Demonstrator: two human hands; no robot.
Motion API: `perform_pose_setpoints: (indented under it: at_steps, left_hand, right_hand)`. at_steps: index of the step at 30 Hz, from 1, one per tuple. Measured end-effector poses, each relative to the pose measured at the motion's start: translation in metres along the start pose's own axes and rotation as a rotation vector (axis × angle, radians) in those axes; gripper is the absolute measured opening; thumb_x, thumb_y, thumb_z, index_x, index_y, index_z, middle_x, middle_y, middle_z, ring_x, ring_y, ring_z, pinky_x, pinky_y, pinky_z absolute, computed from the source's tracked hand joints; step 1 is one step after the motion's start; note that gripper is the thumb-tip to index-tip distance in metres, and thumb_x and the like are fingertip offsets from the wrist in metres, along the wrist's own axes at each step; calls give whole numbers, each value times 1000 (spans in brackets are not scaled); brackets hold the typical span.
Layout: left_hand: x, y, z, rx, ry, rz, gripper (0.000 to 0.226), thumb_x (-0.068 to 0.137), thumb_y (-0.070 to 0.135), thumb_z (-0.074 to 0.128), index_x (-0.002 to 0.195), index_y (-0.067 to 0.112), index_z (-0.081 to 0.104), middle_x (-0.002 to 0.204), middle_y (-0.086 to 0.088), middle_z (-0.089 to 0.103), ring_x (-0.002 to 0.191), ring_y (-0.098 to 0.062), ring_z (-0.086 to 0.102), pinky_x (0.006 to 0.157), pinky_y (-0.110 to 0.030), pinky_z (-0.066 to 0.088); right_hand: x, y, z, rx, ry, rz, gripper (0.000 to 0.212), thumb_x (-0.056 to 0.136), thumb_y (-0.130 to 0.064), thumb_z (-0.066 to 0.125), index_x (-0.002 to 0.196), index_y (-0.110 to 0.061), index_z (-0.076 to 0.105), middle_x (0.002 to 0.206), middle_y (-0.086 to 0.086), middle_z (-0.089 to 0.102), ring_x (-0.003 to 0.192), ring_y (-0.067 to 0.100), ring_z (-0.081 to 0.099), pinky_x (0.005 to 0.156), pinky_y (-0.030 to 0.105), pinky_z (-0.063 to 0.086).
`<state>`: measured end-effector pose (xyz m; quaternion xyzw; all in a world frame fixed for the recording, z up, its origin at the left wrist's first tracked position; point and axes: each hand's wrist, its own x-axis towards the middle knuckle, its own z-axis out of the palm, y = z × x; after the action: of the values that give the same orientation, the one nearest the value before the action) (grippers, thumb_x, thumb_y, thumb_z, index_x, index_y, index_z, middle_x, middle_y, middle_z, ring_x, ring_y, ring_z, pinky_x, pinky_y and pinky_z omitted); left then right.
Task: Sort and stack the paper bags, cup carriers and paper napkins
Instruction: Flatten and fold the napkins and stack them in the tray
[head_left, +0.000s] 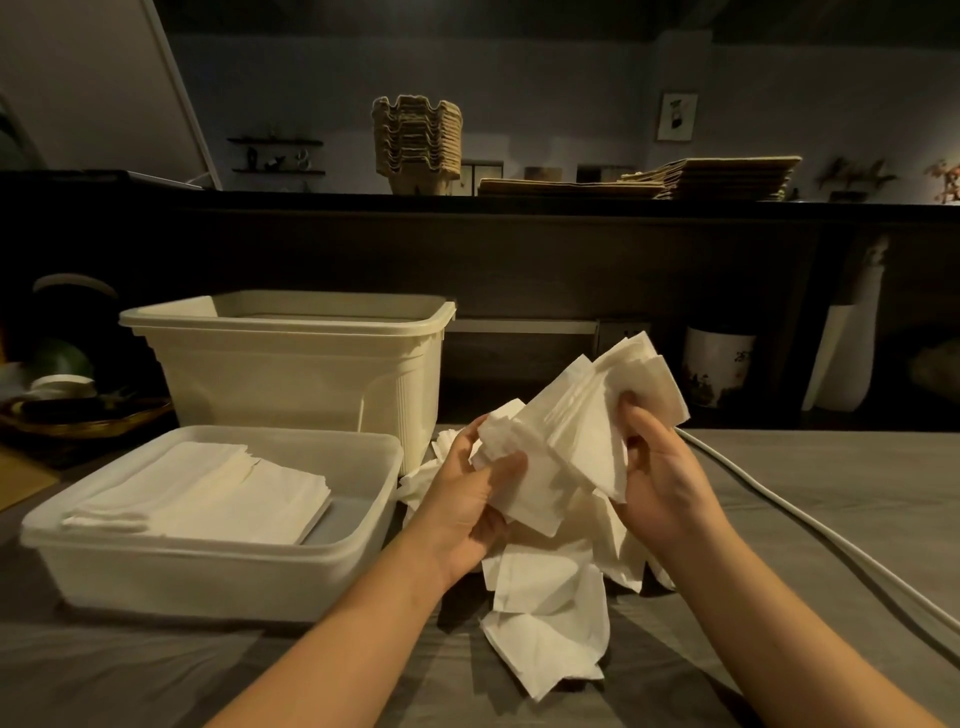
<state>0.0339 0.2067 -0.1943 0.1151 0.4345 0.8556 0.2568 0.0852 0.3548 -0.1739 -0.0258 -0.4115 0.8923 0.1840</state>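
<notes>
Both hands hold a bunch of white paper napkins (576, 415) above the grey table. My left hand (467, 499) grips its lower left end, thumb on top. My right hand (660, 478) grips its right side, fingertips curled over the edge. Under them lies a loose heap of napkins (545, 613) on the table. A shallow translucent tray (358, 525) at the left holds a flat stack of napkins (208, 493). On the dark back counter stand stacked pulp cup carriers (417, 143) and a flat pile of brown paper bags (722, 179).
A tall cream plastic bin (291, 369) stands behind the tray. A white cable (810, 525) runs across the table at the right. A basket with dishes (78, 415) sits far left. A white jar (717, 371) and a white vase (847, 358) stand at the back right.
</notes>
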Motion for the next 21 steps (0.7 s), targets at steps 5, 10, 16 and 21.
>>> perform_pose_setpoints:
  at_steps: [5, 10, 16, 21]
  left_hand:
    - [0, 0, 1, -12, -16, 29, 60, 76, -1, 65, 126, 30, 49, 112, -9, 61, 99, -31, 61, 72, -47, 56]
    - [0, 0, 1, 70, -21, 102, 55, 82, 1, 63, 124, 34, 49, 116, -7, 59, 102, -29, 59, 75, -46, 56]
    - [1, -1, -1, 93, -22, 99, 53, 83, 2, 62, 125, 33, 48, 117, -8, 58, 108, -30, 56, 81, -45, 54]
    - [2, -1, -4, 91, -7, 108, 57, 82, 3, 63, 129, 31, 44, 116, -7, 60, 107, -30, 57, 74, -44, 56]
  right_hand:
    - [0, 0, 2, -67, -26, -39, 21, 95, -12, 45, 113, -15, 55, 94, 6, 60, 89, 20, 59, 74, 39, 51]
    - [-1, 2, 3, -111, -40, -31, 28, 94, -11, 48, 121, -10, 53, 95, 8, 63, 87, 21, 62, 78, 40, 53]
    - [3, -3, -4, 47, 20, -44, 39, 95, -21, 49, 133, -12, 47, 99, 4, 62, 90, 18, 62, 74, 38, 53]
    - [1, -11, -6, 220, 12, -4, 36, 92, -30, 50, 124, -14, 54, 88, 3, 71, 74, 16, 71, 53, 31, 57]
